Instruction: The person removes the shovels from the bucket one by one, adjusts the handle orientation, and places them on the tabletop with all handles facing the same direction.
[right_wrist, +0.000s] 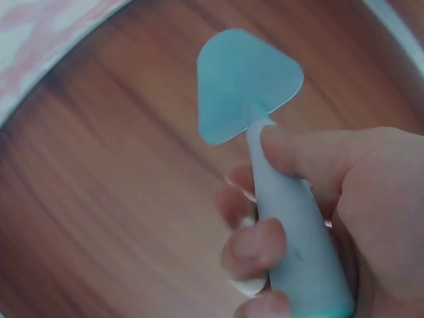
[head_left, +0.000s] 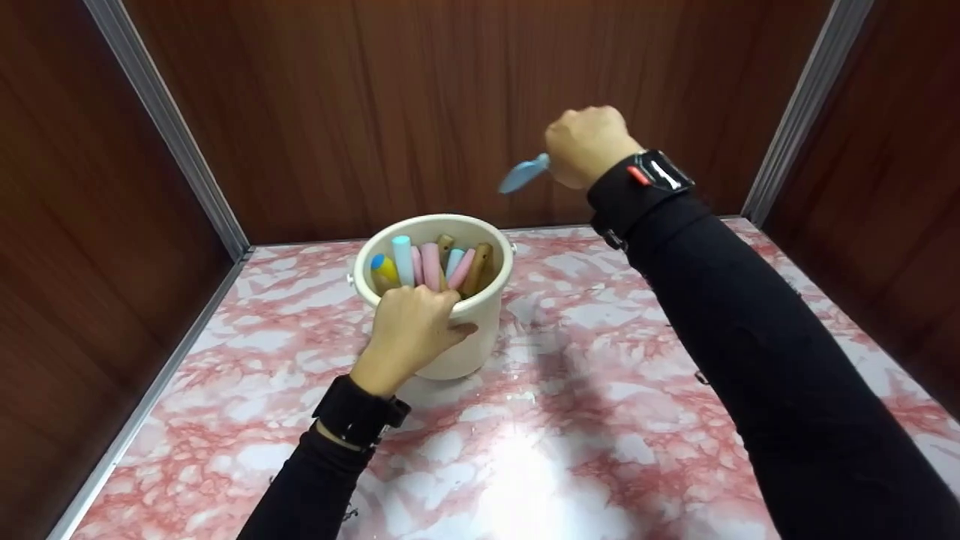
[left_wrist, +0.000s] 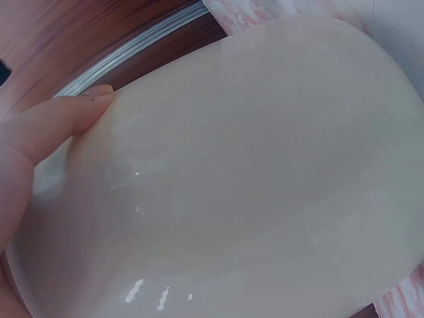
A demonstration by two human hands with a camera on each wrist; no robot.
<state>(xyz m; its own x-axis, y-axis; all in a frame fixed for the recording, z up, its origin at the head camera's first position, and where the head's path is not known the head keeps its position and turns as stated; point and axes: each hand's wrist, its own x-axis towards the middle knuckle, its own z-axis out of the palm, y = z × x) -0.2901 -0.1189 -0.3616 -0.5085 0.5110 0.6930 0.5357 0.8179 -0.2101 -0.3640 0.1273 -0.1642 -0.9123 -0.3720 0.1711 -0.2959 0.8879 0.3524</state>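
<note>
A cream-white bucket (head_left: 465, 337) stands on the table with several handles sticking up out of it. My left hand (head_left: 412, 322) grips its near rim. In the left wrist view the thumb (left_wrist: 56, 122) presses on the bucket's smooth outer wall (left_wrist: 252, 165); the other fingers are mostly hidden. Up and to the right of the bucket, my right hand (head_left: 589, 146) holds a small spatula (right_wrist: 245, 83) in the air. Its blade is a flat, teal rounded triangle, and my fingers and thumb wrap the pale blue-grey handle (right_wrist: 298, 245).
In the bucket are pink handles (head_left: 430, 266), a light blue handle (head_left: 403, 261), a brown handle (head_left: 477, 268) with a hole and a yellow handle (head_left: 387, 268) with a blue end. Wood-grain panels (head_left: 450, 112) enclose the red-and-white marbled table (head_left: 262, 390) at the back and sides.
</note>
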